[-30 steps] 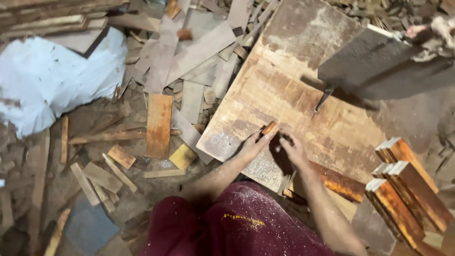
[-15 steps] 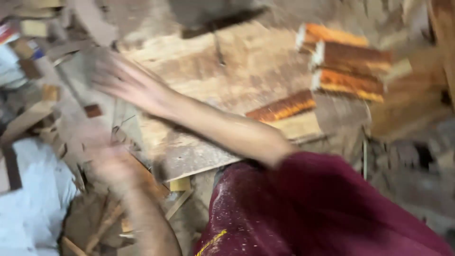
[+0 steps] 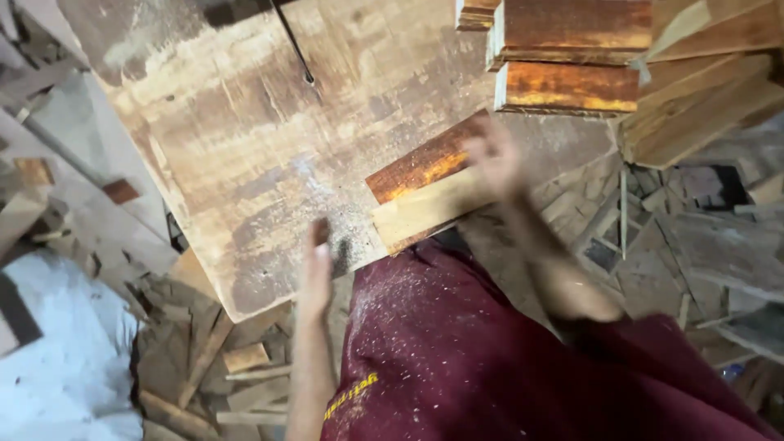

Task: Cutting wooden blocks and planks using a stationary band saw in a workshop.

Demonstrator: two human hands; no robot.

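Observation:
A worn wooden board (image 3: 245, 155) lies flat in front of me, dusted with sawdust. My left hand (image 3: 317, 265) hovers edge-on over its near edge, fingers straight and holding nothing. My right hand (image 3: 496, 157), blurred, rests on the far end of a wooden block (image 3: 425, 184) that has an orange-brown bark side and a pale cut face. I cannot tell whether the fingers close around the block. My maroon-clothed lap (image 3: 457, 351) fills the lower middle.
Stacked orange-brown wood blocks (image 3: 572, 61) sit at the top right beside pale planks (image 3: 710, 90). Wood scraps (image 3: 237, 359) litter the floor at lower left, near a white sheet (image 3: 65, 359). A thin dark metal rod (image 3: 294, 45) lies on the board.
The view swung back over the board. My left arm, earlier stretched out to the left over the scraps, has drawn back to the board's near edge. My right hand now reaches the block.

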